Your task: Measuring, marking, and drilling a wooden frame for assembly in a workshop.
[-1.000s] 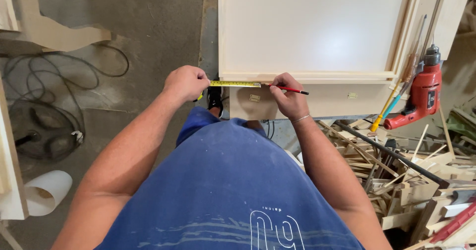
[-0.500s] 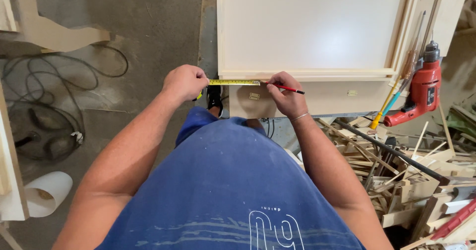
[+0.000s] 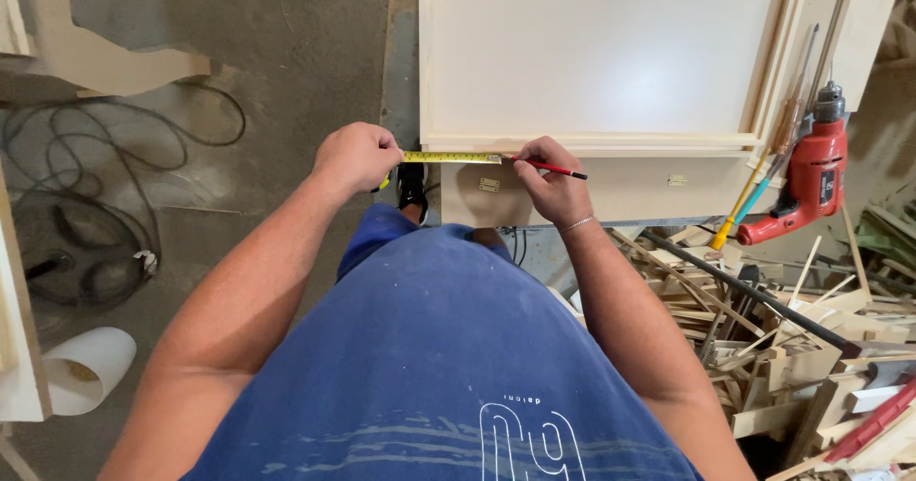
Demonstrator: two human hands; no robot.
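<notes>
Fingers: left hand [image 3: 355, 156] is curled into a fist around the tape measure case. Right hand [image 3: 551, 180] pinches a red pencil [image 3: 553, 168], and its fingers also press down on the tape.
Tape: yellow tape [image 3: 450, 157] is pulled out flat. It lies along the near edge of the white panel [image 3: 601, 52], from the near left corner toward the middle.
Long way: the tape runs left to right, from one hand to the other. It touches both hands.
Pencil: it lies nearly the same way as the tape, with its back end sticking out to the right of the hand. The tip sits by the right end of the tape, at the panel's near edge. I cannot see if the tip touches the wood.
Nearer hand: the right hand is the one at the marking spot. The left hand is off the left corner, holding the case.
Below the edge: a plain wood board [image 3: 620, 190] sits under the panel's near edge, with a small metal hinge [image 3: 489, 185] on it, just left of the right hand.
Right side: a red drill [image 3: 811, 176] leans by the right edge of the panel. A pile of wood scraps [image 3: 792, 328] lies below it.
Left side: black cables [image 3: 86, 214] lie coiled on the floor [image 3: 286, 42]. A white roll [image 3: 86, 371] sits near the bottom left.
</notes>
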